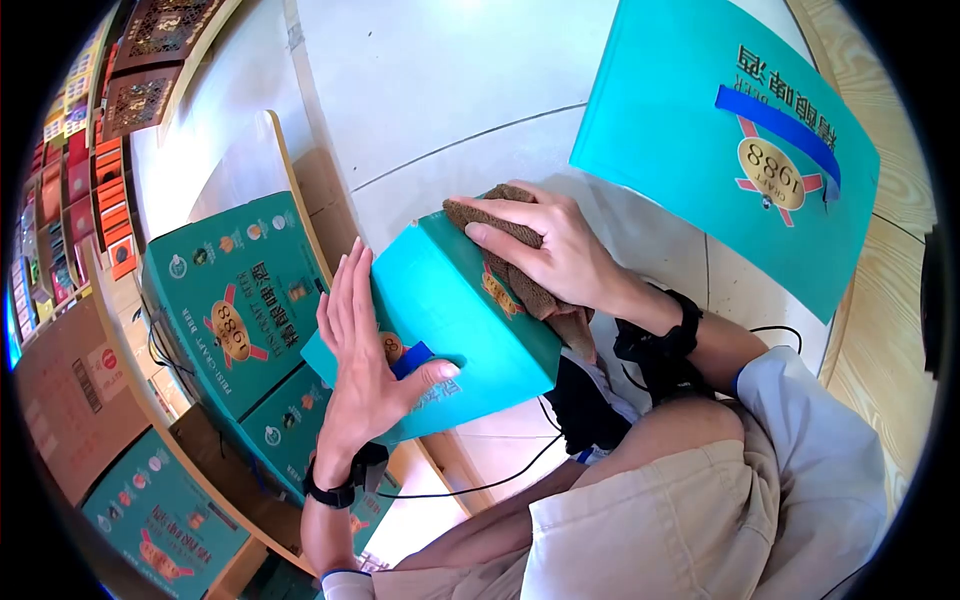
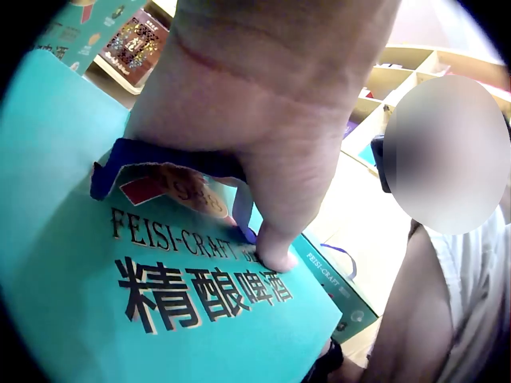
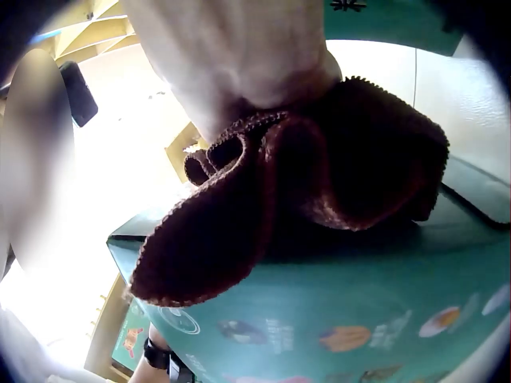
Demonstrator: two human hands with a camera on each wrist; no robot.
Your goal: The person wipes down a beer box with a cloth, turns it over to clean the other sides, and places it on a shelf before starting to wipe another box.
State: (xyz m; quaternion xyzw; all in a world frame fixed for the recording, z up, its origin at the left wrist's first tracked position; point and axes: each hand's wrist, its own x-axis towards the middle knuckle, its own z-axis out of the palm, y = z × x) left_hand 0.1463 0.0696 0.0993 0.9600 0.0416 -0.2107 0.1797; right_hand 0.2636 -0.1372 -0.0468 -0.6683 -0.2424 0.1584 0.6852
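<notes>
A teal beer carton (image 1: 490, 345) is tilted in front of the person, between both hands. The left hand (image 1: 355, 375) rests on one face of it, fingers extended and thumb apart, over a blue ribbon handle (image 1: 412, 360). Dark lettering (image 2: 200, 291) shows beside that thumb in the left wrist view. With the right hand (image 1: 565, 250), the person holds a folded brown cloth (image 1: 520, 290) against another face and its upper edge. In the right wrist view the cloth (image 3: 207, 247) hangs in loose folds over the carton's edge, the fingertips hidden behind it.
Another teal carton (image 1: 690, 150) with a blue ribbon handle stands at upper right on the pale tiled floor (image 1: 440, 80). More cartons (image 1: 215, 300) sit on wooden shelving at left, near a brown cardboard box (image 1: 80, 395). A black cable (image 1: 480, 490) runs between the wrists.
</notes>
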